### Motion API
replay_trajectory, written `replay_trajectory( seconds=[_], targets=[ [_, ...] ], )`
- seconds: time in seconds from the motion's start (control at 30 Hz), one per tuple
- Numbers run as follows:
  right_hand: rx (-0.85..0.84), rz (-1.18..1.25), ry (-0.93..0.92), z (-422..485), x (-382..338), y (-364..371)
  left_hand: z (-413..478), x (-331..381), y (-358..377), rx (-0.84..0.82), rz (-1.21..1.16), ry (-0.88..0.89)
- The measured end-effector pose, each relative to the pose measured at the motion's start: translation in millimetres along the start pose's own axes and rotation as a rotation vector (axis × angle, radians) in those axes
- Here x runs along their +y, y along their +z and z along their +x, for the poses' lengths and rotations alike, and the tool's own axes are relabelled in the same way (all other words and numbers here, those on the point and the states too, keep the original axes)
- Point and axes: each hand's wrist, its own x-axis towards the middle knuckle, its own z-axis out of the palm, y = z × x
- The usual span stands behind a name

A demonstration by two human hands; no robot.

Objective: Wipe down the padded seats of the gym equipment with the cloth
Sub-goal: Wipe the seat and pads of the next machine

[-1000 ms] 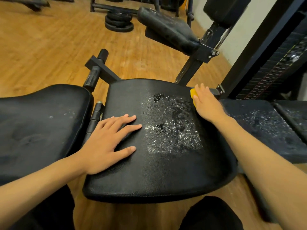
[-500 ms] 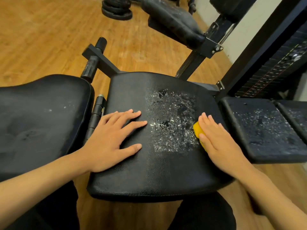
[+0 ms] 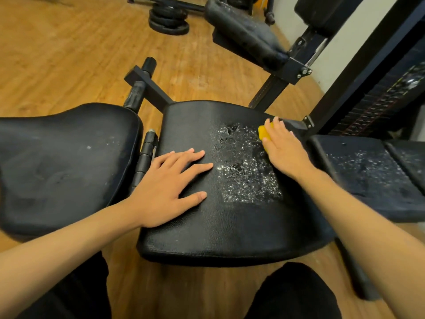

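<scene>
- Fingers of our right hand (image 3: 284, 149) press down on a yellow cloth (image 3: 263, 134), gripping it flat against the far right part of the middle padded seat (image 3: 220, 226); only a small yellow edge shows past the fingertips.
- Just left of that hand, and toward us from it, a patch of glistening wet droplets (image 3: 247, 173) covers the black seat surface.
- Left of the wet patch, our left hand (image 3: 167, 187) lies flat and empty on the same seat, fingers spread, palm down, holding nothing.
- Further left of that hand sits a second black padded seat (image 3: 64, 162), separated from the middle one by a narrow gap with a black hinge bar (image 3: 147, 155).
- Right of our right hand, a third black pad (image 3: 368, 176) lies just beside the middle seat, also speckled with droplets.
- Beyond our right hand, a black metal upright (image 3: 276, 88) rises to a tilted black pad (image 3: 243, 35).
- Farther off, stacked weight plates (image 3: 169, 20) rest on the wooden floor (image 3: 69, 54).
- Nearest us, below both arms, our knees in dark trousers (image 3: 294, 293) show.
</scene>
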Motion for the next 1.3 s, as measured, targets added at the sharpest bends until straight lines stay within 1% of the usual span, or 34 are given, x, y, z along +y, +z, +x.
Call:
replay_trajectory(
  seconds=[0.23, 0.37, 0.5, 0.63, 0.8, 0.9, 0.97, 1.07, 1.3],
  targets=[
    [-0.064, 0.095, -0.106, -155.3, -16.5, -4.4, 0.7, 2.0, -0.3, 0.009, 0.0, -0.01],
    [-0.069, 0.114, -0.094, -193.4, -25.7, -6.2, -0.4, 2.4, -0.1, 0.014, 0.003, -0.011],
    [-0.092, 0.086, -0.088, -161.6, -20.0, -4.4, 0.3, 1.6, 0.4, 0.017, 0.003, -0.016],
    [-0.058, 0.006, -0.049, -82.5, -2.8, 1.3, 0.2, 2.5, 1.1, 0.029, -0.016, -0.018],
    [-0.027, -0.03, 0.014, 26.5, 12.0, -5.1, 1.4, 2.2, -0.2, 0.031, -0.019, -0.031],
    [-0.014, -0.004, 0.067, 60.5, 13.5, -9.8, 1.6, 0.4, -0.2, 0.014, -0.012, -0.019],
    [0.007, 0.0, 0.086, 62.3, 10.8, -8.2, 0.9, 0.9, -0.3, 0.005, -0.003, -0.017],
    [0.02, -0.005, 0.068, 34.9, 0.5, -3.5, -0.9, 1.0, -0.4, -0.002, 0.013, -0.018],
    [0.007, 0.024, 0.056, -108.6, 12.1, 1.3, 0.3, -1.4, -1.7, -0.025, 0.024, -0.002]
  ],
)
